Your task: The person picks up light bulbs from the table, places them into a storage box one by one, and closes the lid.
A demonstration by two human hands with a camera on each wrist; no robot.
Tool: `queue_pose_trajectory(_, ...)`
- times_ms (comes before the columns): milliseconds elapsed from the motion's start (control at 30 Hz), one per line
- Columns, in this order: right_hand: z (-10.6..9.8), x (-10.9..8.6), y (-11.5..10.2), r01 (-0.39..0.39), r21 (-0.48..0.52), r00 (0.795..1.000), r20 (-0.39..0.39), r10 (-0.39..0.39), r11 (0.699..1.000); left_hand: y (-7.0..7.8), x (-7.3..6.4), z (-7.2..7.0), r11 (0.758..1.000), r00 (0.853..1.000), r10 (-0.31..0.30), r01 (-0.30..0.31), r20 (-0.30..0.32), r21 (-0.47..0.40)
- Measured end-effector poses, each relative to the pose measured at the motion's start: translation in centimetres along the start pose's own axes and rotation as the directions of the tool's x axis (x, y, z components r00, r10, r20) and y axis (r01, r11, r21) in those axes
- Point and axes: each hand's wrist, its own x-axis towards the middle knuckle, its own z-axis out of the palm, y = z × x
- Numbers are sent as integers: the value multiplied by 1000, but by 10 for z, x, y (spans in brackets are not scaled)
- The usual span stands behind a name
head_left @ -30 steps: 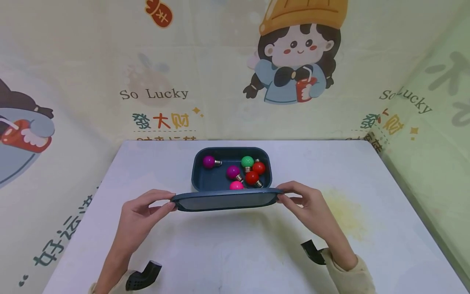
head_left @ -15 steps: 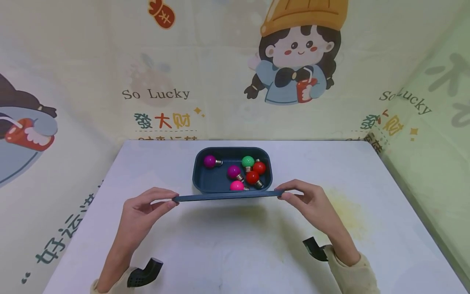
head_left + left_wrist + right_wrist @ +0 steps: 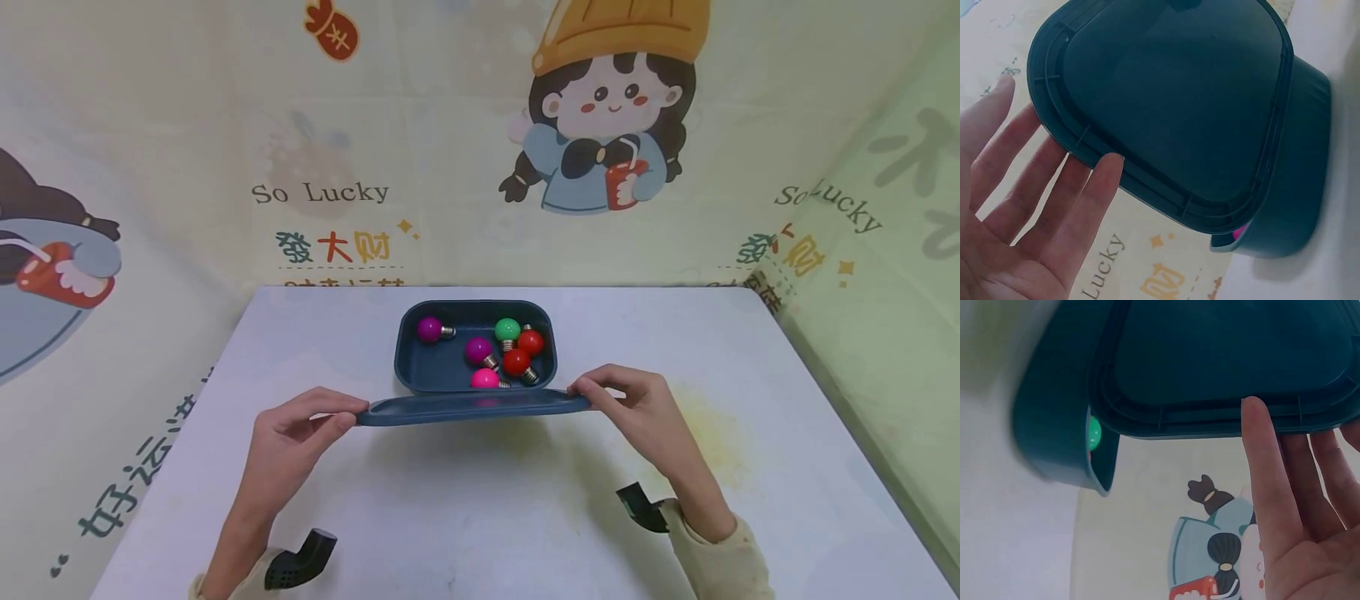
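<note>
A dark blue lid [image 3: 472, 410] hangs above the table, just in front of the box, tilted almost edge-on to the head view. My left hand [image 3: 281, 450] pinches its left end; my right hand [image 3: 641, 417] pinches the right end between thumb and fingers. Both wrist views show the ribbed underside of the lid [image 3: 1172, 94]. Behind it, the open dark blue box [image 3: 408, 367] stands on the table. Inside lie small coloured bulbs with metal screw bases: a purple bulb [image 3: 430, 330] at the left, another purple, a green bulb [image 3: 507, 330], two red and a pink bulb [image 3: 484, 379].
The white table [image 3: 480, 517] carries the box near its far edge. A printed cloth [image 3: 450, 167] hangs behind and at both sides. A black wrist camera mount [image 3: 302, 560] sits on each forearm.
The lid has turned about its long axis: its near face showed first, then only its edge, and now its upper face. It has shifted slightly right. The box and bulbs stay put.
</note>
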Motion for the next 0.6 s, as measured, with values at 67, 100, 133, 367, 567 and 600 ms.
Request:
queue_pose_trajectory(67,0,-1,-1,2,1,1000,-1,-2,1000,1,-1,0,1000,1000,-2,2,-4,11)
queue_pose_trajectory(100,-1,-2,-2,1,3,1000,-3,-1,1000,2,-1,0,1000,1000,-3,3,-7,15)
queue_pose_trajectory(133,-1,-2,-3,3,5,1000,-4,-3,1000,2,-1,1,1000,1000,-3,4,-10,19)
queue_pose_trajectory(367,-1,-3,-8,37,53,999,-8,-37,998,4,-1,4,998,999,-27,29,-38,63)
queue_pose_trajectory(567,1,-1,-3,71,96,997,-19,-69,993,-3,0,9,998,998,-59,60,-38,11)
queue_pose_trajectory(600,1,0,-1,74,95,997,-26,-72,993,-5,1,9,998,998,-58,58,-31,-3)
